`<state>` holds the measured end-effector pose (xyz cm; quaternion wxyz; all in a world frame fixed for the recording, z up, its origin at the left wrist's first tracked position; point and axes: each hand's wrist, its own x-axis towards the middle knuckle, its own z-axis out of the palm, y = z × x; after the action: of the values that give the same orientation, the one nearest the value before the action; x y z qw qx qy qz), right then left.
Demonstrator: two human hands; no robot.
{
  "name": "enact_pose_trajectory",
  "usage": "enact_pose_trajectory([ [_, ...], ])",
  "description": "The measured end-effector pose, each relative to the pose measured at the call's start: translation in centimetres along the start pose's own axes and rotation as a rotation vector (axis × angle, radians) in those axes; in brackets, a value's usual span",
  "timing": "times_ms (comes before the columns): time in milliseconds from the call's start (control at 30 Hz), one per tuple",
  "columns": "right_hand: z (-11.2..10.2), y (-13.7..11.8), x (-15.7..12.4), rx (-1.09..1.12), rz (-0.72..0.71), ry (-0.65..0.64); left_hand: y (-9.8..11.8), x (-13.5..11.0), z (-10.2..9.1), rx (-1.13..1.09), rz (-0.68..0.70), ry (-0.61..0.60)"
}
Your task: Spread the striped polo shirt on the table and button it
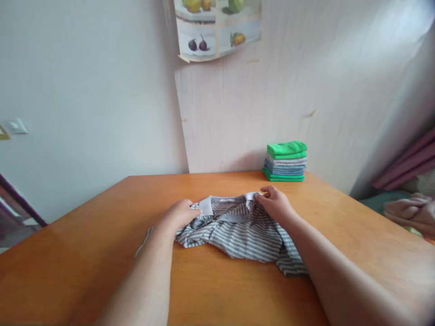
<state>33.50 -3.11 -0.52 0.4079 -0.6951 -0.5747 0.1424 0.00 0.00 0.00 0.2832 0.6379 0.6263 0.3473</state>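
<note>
A grey-and-white striped shirt [238, 233] with a grey collar lies rumpled in the middle of the orange wooden table [84, 258]. My left hand [180, 216] rests on the shirt's left shoulder by the collar, fingers curled down onto the cloth. At the collar's right end, my right hand [276, 203] pinches the fabric between thumb and fingers. Both forearms reach in from the near edge.
A stack of folded clothes [285, 161], green on top with grey and blue layers, sits at the table's far right against the wall. A fruit poster [217, 27] hangs above. Pink cloth [408, 210] lies off the table at the right.
</note>
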Motion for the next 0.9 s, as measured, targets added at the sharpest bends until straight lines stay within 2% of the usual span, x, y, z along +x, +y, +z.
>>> enact_pose_trajectory([
  [67,-0.4,0.6,0.4,-0.182,-0.028,-0.054,-0.1,0.2,0.0,0.066,0.059,-0.012],
  [167,-0.8,1.0,0.5,-0.325,-0.084,-0.171,0.5,0.6,-0.2,0.049,0.176,0.18],
  [233,-0.9,0.9,0.3,-0.368,-0.141,-0.247,1.1,0.6,-0.5,-0.078,0.193,0.298],
  [300,-1.0,0.5,0.0,-0.381,-0.217,-0.308,1.9,0.5,-0.7,-0.288,0.186,0.348],
  [367,-1.0,0.0,-0.2,-0.373,-0.279,-0.348,2.6,0.2,-0.8,-0.52,0.175,0.349],
  [433,-0.9,-0.4,-0.3,-0.362,-0.285,-0.334,3.2,-0.1,-0.9,-0.707,0.162,0.338],
  [600,-0.7,-1.1,-0.3,-0.197,-0.254,-0.111,3.9,-0.5,-1.0,-0.909,0.147,0.351],
  [633,-0.7,-1.2,-0.4,-0.155,-0.259,-0.127,3.9,-0.5,-1.0,-0.932,0.144,0.354],
  [700,-0.9,-1.5,-0.9,-0.123,-0.285,-0.237,3.8,-0.3,-1.0,-0.983,0.136,0.36],
  [767,-1.1,-1.8,-1.5,-0.161,-0.339,-0.356,3.7,-0.1,-1.0,-1.037,0.125,0.36],
  [900,-1.3,-2.4,-2.3,-0.236,-0.449,-0.496,3.5,0.1,-0.7,-1.119,0.132,0.317],
])
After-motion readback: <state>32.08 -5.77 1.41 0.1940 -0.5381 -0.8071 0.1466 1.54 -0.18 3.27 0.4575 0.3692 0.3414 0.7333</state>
